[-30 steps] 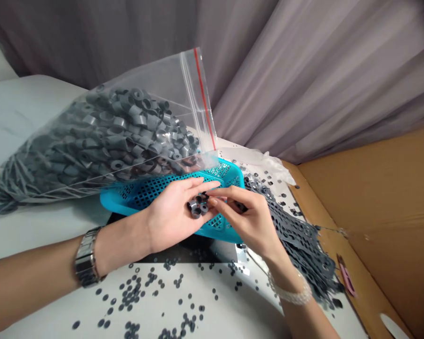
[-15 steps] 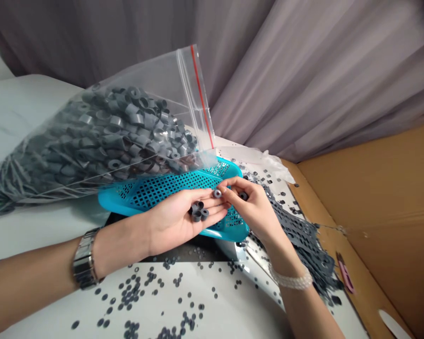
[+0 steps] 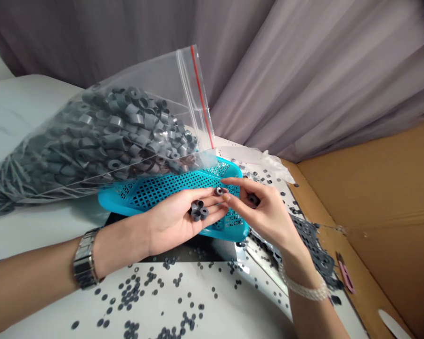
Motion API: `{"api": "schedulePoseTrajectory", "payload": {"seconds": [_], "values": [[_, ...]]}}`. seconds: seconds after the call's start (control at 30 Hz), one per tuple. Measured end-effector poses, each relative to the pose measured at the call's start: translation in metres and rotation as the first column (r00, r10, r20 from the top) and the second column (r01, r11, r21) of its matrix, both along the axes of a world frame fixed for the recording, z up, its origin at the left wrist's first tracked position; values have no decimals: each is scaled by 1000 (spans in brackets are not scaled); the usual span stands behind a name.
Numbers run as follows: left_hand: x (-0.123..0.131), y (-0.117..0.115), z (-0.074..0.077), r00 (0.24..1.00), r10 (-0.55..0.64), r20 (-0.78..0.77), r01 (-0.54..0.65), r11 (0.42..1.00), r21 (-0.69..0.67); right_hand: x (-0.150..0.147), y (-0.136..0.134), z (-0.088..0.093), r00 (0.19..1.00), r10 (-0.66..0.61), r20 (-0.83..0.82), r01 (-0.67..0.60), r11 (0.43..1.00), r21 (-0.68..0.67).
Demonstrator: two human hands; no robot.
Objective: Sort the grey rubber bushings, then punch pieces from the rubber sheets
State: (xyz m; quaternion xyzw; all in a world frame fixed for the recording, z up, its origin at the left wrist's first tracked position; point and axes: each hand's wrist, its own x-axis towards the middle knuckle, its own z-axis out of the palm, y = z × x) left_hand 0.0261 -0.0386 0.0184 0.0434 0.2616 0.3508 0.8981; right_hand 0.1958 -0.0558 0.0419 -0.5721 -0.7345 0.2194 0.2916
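Observation:
My left hand (image 3: 176, 214) is turned palm up over a blue perforated basket (image 3: 151, 190). A few small dark grey rubber-like caps (image 3: 197, 212) lie together in its palm. Another grey cap (image 3: 218, 191) with a hole in its end sits at its fingertips. Close by, my right hand (image 3: 265, 205) has thumb and index finger slightly apart beside that cap. A further dark cap (image 3: 253, 199) is tucked against the right palm, its curled fingers partly hidden. Behind the hands, a clear zip bag (image 3: 102, 136) full of grey caps leans over the basket.
Many small dark discs (image 3: 130, 292) are scattered over the white table (image 3: 229, 306). A perforated dark sheet (image 3: 314, 247) lies at the right, with pink-handled snips (image 3: 345, 273) beyond it. A cardboard panel (image 3: 381, 188) and a grey curtain (image 3: 286, 70) bound the space.
My right hand has moved slightly right, and its thumb and index finger have parted from the cap at my left fingertips. The left hand and its caps stay nearly still.

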Motion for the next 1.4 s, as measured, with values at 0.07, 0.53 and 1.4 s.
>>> {"api": "schedulePoseTrajectory", "payload": {"seconds": [0.07, 0.53, 1.4], "values": [[1, 0, -2, 1000, 12, 4, -12, 1000, 3, -2, -1, -2, 999, 18, 30, -18, 1000, 18], [-3, 7, -6, 1000, 9, 0, -9, 997, 71, -8, 0, -6, 1000, -12, -14, 13, 997, 73], [-9, 11, -4, 999, 25, 24, -27, 995, 91, -16, -1, -10, 865, 8, -501, -164, 949, -268]]}}
